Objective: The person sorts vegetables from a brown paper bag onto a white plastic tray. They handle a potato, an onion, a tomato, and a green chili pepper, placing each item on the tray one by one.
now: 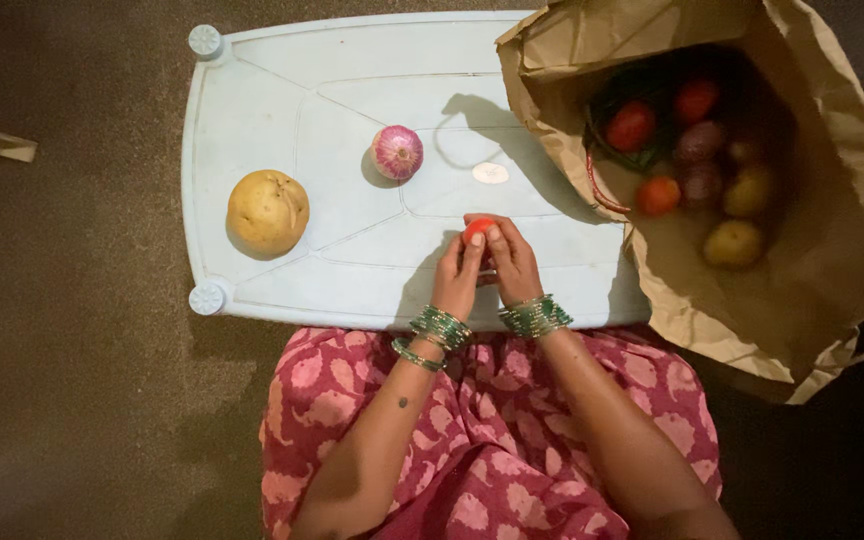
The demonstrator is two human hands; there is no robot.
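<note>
Both hands, left hand [459, 268] and right hand [512, 262], have fingers closed around 1 small tomato [478, 229] above the pale blue surface [252, 90]; onion [397, 152], potato [268, 212] lie apart.

tomato [476, 229] red | onion [397, 152] purple-striped | potato [267, 212] tan | table [252, 110] pale blue

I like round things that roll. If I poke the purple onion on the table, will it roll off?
The onion looks round, so a poke would probably set it rolling. Its pointed ends might make it wobble and curve rather than run straight. The table seems flat with shallow grooves, which may slow it a little, and the potato could block it on that side.
</note>
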